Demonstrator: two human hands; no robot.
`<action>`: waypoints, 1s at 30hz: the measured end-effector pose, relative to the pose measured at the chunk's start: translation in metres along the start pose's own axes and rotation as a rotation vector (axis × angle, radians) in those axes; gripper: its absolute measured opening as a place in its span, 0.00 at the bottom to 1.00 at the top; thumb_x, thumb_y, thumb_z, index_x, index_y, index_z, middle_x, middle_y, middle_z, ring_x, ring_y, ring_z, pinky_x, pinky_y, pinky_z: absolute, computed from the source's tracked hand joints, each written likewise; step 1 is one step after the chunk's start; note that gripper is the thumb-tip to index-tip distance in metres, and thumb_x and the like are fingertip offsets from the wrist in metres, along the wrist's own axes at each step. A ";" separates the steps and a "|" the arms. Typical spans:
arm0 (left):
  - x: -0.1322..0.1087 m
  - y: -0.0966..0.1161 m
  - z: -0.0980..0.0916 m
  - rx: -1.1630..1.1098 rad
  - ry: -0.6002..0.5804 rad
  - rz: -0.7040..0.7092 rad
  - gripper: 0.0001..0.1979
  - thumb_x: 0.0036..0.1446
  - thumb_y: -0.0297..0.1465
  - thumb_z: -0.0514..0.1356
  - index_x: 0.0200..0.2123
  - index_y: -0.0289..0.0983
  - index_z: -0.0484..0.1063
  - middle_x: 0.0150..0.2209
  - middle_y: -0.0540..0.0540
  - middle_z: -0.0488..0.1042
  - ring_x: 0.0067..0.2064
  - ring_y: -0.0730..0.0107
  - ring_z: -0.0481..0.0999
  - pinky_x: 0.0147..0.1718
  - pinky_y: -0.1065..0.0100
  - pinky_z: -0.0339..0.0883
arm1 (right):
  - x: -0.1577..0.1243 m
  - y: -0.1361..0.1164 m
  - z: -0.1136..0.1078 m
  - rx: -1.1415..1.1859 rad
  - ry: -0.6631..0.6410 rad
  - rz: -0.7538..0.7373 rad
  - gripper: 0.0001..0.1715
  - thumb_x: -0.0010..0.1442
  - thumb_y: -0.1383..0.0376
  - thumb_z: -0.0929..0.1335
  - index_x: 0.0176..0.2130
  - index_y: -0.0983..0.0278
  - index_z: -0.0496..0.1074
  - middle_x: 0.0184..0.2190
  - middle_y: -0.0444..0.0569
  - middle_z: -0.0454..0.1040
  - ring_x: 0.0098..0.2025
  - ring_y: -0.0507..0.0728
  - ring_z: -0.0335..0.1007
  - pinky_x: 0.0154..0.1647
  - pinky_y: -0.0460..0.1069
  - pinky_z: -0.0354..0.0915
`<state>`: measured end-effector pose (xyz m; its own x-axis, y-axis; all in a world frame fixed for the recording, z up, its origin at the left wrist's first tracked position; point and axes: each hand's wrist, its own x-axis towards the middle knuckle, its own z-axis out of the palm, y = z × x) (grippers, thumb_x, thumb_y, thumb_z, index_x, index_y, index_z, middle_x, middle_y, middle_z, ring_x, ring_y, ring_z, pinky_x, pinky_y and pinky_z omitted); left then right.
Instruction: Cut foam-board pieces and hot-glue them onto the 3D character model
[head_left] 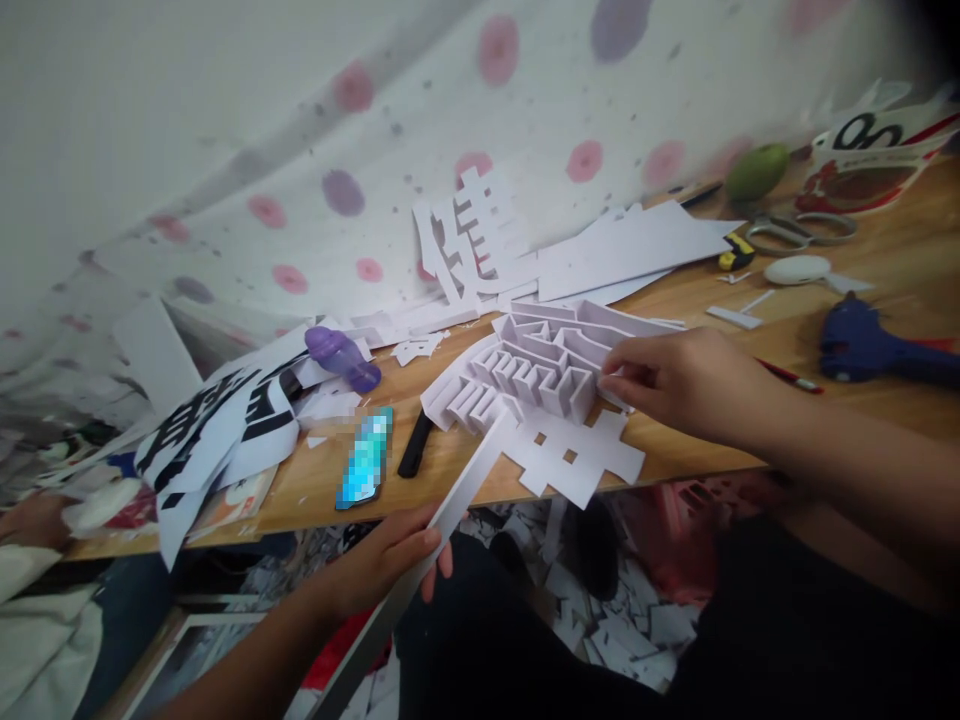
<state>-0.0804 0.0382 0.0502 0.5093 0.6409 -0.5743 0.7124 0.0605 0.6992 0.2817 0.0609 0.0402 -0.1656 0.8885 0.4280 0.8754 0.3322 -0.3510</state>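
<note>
A white three-dimensional paper character (536, 385) with upright strip walls lies on the wooden table (825, 405) near its front edge. My right hand (675, 385) pinches a wall at the model's right side. My left hand (390, 555), below the table edge, is closed on a long white paper strip (465, 490) that runs up to the model. A flat white cut-out character (469, 240) leans against the spotted cloth behind.
A blue glue gun (874, 345), scissors (802, 232), a green round object (756, 172) and a white oval thing (796, 270) lie at the right. A purple bottle (343, 357), a black marker (415, 444) and black-printed sheets (225, 425) lie at the left. Paper scraps (622, 620) litter the floor.
</note>
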 end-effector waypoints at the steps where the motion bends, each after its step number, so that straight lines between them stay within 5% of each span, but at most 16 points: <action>1: 0.001 -0.002 0.000 -0.006 0.002 -0.005 0.25 0.61 0.48 0.46 0.34 0.33 0.71 0.24 0.46 0.73 0.26 0.69 0.71 0.26 0.71 0.61 | 0.000 0.000 0.001 -0.006 -0.007 -0.008 0.10 0.56 0.58 0.65 0.31 0.59 0.74 0.21 0.41 0.73 0.23 0.51 0.65 0.24 0.46 0.52; 30: 0.016 -0.011 -0.007 -0.229 -0.044 -0.148 0.24 0.59 0.48 0.49 0.39 0.34 0.72 0.29 0.44 0.76 0.25 0.67 0.74 0.23 0.70 0.65 | 0.014 0.018 0.012 -0.084 -0.120 0.018 0.12 0.55 0.55 0.64 0.31 0.56 0.75 0.20 0.41 0.70 0.22 0.52 0.60 0.24 0.47 0.47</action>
<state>-0.0833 0.0533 0.0369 0.4320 0.5790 -0.6914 0.6550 0.3255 0.6819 0.2899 0.0834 0.0300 -0.1984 0.9272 0.3177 0.9129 0.2928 -0.2843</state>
